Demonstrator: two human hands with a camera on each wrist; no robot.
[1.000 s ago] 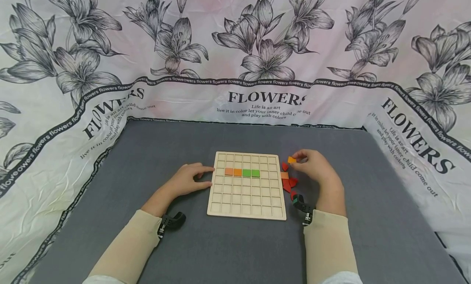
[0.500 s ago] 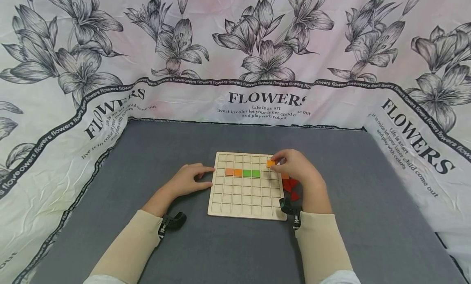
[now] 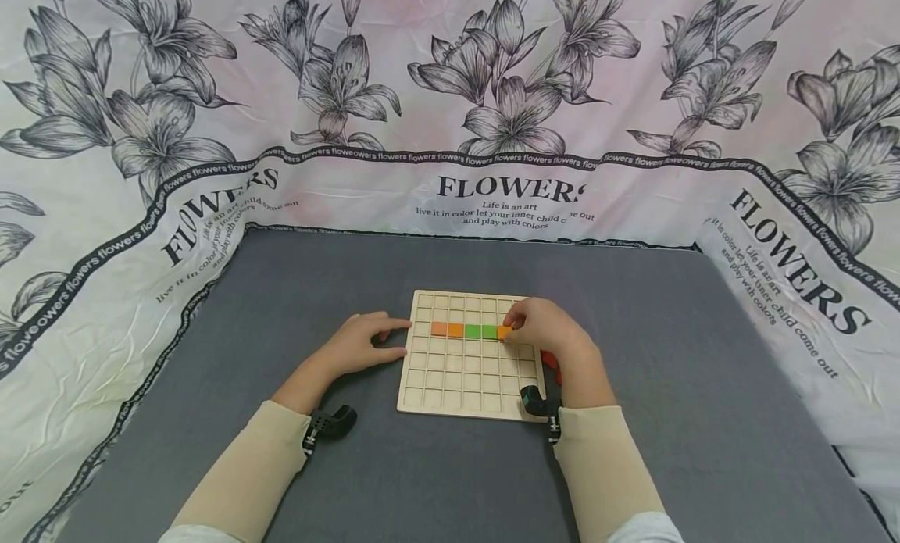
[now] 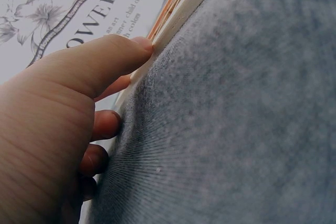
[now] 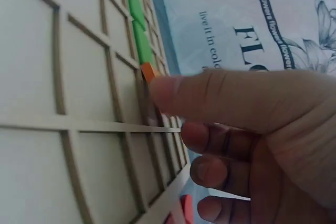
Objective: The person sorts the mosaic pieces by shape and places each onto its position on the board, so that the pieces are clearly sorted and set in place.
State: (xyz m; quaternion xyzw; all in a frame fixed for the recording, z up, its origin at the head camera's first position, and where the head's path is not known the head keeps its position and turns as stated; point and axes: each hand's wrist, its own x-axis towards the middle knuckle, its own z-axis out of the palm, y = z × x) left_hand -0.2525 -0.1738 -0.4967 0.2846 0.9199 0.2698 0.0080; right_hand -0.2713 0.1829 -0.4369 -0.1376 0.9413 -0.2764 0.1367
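A light wooden grid board [image 3: 450, 398] lies on the table, with an orange-pink square tile [image 3: 439, 329], an orange tile [image 3: 455, 330] and two green tiles [image 3: 481, 332] in one row. At the right end of that row, my right hand [image 3: 551, 328] pinches a yellow-orange square tile [image 3: 503, 333] between thumb and index finger. The right wrist view has this tile [image 5: 149, 72] tilted against the green one, partly behind the thumb. My left hand [image 3: 349, 344] touches the board's left edge with thumb and index finger; in the left wrist view the thumb meets the board's side [image 4: 176, 27].
Several red pieces [image 3: 550, 359] lie beside the board's right edge, partly covered by my right hand and wrist. The dark grey tabletop [image 3: 422, 480] extends around the board. A white flower-printed cloth [image 3: 351, 199] stands behind and at both sides.
From beside the board, my right hand has carried the yellow-orange tile left and down to the cell next to the green tiles. The left hand stays at the edge.
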